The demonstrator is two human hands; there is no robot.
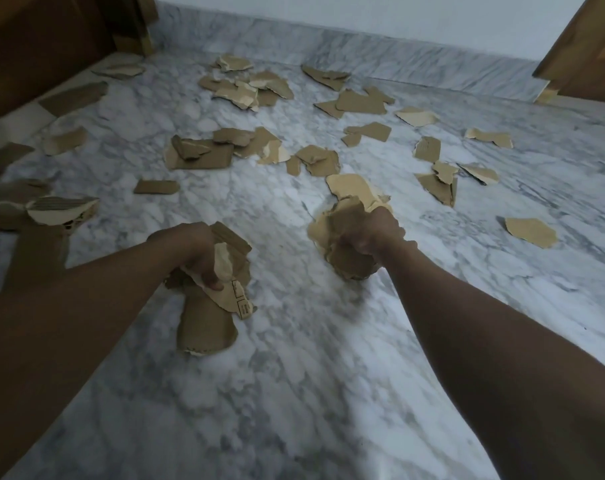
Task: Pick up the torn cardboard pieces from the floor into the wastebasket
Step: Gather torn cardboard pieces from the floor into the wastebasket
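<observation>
Marble floor (294, 393): two hands clutching cardboard.

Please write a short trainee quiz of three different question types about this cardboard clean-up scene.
1. True or false: both hands hold cardboard.
2. The wastebasket is: A) by the left hand B) by the right hand C) not in view.
3. What kind of floor do the loose pieces lie on?

Key:
1. True: the left hand and the right hand each grip a bunch of torn cardboard pieces.
2. C.
3. The marble floor.
</observation>
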